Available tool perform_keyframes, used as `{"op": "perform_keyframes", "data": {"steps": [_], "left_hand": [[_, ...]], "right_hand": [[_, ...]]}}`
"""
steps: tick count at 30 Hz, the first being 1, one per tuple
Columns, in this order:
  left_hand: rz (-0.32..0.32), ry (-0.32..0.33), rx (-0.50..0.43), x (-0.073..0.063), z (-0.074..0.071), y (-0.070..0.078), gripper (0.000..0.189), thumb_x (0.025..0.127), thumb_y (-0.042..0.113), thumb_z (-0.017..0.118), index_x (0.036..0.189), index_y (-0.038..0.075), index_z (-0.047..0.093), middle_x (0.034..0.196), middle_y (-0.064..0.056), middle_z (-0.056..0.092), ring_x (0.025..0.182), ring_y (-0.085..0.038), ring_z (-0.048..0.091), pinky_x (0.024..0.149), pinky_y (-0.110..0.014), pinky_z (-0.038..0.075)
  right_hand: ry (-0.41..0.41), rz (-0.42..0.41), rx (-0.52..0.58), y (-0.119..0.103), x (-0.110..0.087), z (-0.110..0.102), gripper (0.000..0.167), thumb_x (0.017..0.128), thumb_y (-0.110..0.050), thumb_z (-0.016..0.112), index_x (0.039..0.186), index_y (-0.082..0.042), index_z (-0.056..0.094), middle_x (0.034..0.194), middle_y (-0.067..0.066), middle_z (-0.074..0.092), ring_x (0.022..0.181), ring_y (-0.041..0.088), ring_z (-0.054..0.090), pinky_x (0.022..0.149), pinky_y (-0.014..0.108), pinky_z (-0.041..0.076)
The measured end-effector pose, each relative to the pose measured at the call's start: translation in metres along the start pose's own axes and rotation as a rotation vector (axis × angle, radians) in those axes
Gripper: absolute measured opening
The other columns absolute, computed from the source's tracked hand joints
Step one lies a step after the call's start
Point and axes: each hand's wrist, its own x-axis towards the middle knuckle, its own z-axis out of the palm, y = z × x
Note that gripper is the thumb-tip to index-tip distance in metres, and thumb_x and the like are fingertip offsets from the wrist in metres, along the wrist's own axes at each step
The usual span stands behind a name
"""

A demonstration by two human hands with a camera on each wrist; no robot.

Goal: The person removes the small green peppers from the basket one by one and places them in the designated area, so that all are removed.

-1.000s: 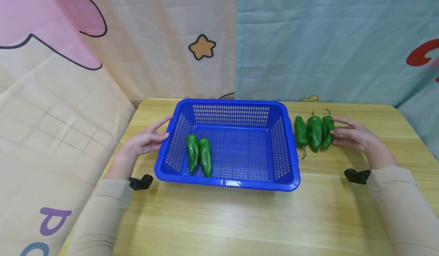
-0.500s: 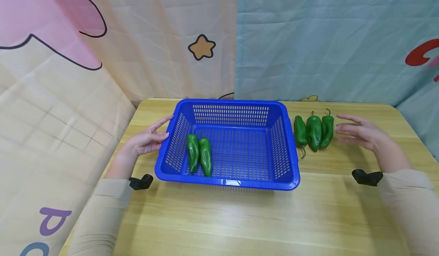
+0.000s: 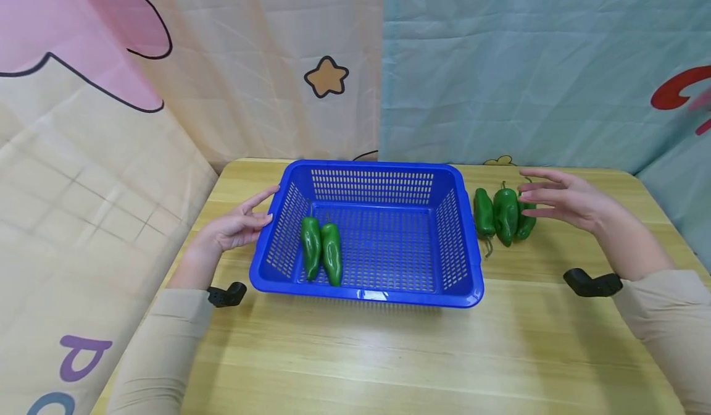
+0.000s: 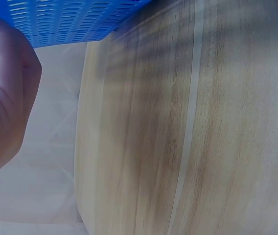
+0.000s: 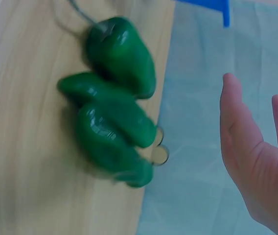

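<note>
Right hand (image 3: 566, 199) partly hides 1 of 3 grouped green peppers (image 3: 505, 216).

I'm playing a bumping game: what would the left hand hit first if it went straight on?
Probably the blue basket; the left hand is right by its rim, maybe touching.

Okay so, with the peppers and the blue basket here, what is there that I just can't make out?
Head view: upper part of the rightmost pepper, hidden by the right hand.
Left wrist view: most of the basket, cut off by the top edge; part of the left hand, by the left edge.
Right wrist view: the lowest pepper, its stem smeared by blur.
</note>
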Motion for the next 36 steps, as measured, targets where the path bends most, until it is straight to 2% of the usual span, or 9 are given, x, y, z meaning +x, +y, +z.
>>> {"op": "perform_keyframes", "data": {"steps": [4,11,17,22,29,36], "left_hand": [[-0.001,-0.001,0.007,0.000,0.000,0.000,0.076,0.097,-0.005,0.039,0.150,0.026,-0.006,0.104,-0.015,0.063,0.087,-0.022,0.066,0.076,-0.031,0.056],[-0.001,-0.004,0.006,0.001,0.000,0.001,0.074,0.097,-0.006,0.036,0.150,0.026,-0.005,0.104,-0.015,0.063,0.087,-0.022,0.066,0.076,-0.031,0.056],[-0.006,-0.001,0.002,0.001,0.000,0.001,0.075,0.097,-0.005,0.038,0.150,0.026,-0.005,0.106,-0.015,0.062,0.087,-0.022,0.066,0.077,-0.031,0.056],[-0.009,0.000,0.000,0.001,0.000,0.001,0.075,0.097,-0.005,0.038,0.150,0.026,-0.005,0.105,-0.016,0.063,0.087,-0.022,0.066,0.076,-0.031,0.056],[-0.007,-0.010,-0.004,0.001,-0.001,0.001,0.076,0.097,-0.005,0.039,0.150,0.026,-0.007,0.106,-0.016,0.062,0.088,-0.023,0.066,0.076,-0.032,0.056],[-0.012,0.007,-0.001,0.002,-0.001,0.001,0.076,0.097,-0.006,0.038,0.150,0.026,-0.006,0.105,-0.016,0.063,0.086,-0.023,0.066,0.076,-0.032,0.056]], "right_hand": [[-0.024,0.011,-0.039,-0.011,0.005,0.019,0.042,0.094,0.007,0.045,0.119,-0.024,0.060,0.108,0.003,0.062,0.094,0.017,0.063,0.079,0.034,0.055],[0.025,0.053,-0.258,-0.028,0.015,0.055,0.041,0.094,0.000,0.052,0.122,-0.029,0.054,0.112,-0.001,0.059,0.099,0.015,0.060,0.083,0.037,0.053],[0.003,0.075,-0.300,-0.035,0.025,0.084,0.040,0.092,-0.002,0.056,0.121,-0.028,0.056,0.116,0.002,0.057,0.104,0.018,0.058,0.086,0.041,0.052],[-0.029,0.086,-0.332,-0.038,0.035,0.104,0.040,0.091,-0.004,0.059,0.126,-0.022,0.052,0.117,0.005,0.057,0.107,0.024,0.057,0.089,0.044,0.050],[-0.088,0.101,-0.311,-0.037,0.050,0.129,0.043,0.089,-0.002,0.061,0.128,-0.015,0.051,0.114,0.008,0.055,0.102,0.023,0.058,0.089,0.045,0.050],[-0.125,0.126,-0.309,-0.028,0.066,0.147,0.051,0.087,0.001,0.061,0.134,-0.004,0.043,0.120,0.015,0.050,0.104,0.026,0.056,0.089,0.048,0.049]]}}
